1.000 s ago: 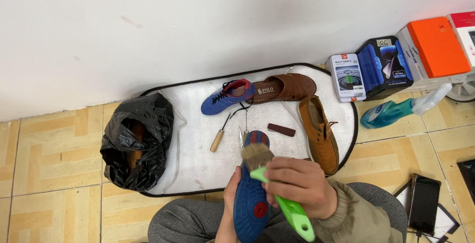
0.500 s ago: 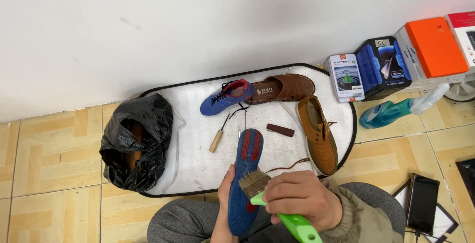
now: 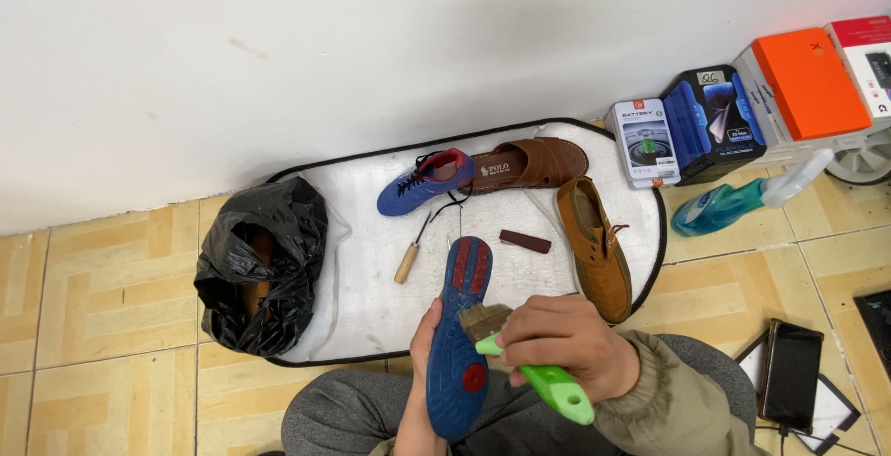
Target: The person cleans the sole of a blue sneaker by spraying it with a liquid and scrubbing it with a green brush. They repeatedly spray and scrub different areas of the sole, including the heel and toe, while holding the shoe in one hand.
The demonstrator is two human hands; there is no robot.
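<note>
Bright even indoor light, soft shadows, sharp focus, slight wide-angle bend

The shoe sole (image 3: 459,345) was blue with red patches; the brush handle (image 3: 548,386) was bright green; the mat (image 3: 371,298) was white, edged black; the bag (image 3: 264,275) was black.

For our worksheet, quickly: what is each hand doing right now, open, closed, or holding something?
Left hand: closed around the blue shoe, holding it sole up.
Right hand: closed on the green-handled brush, bristles against the sole.
</note>
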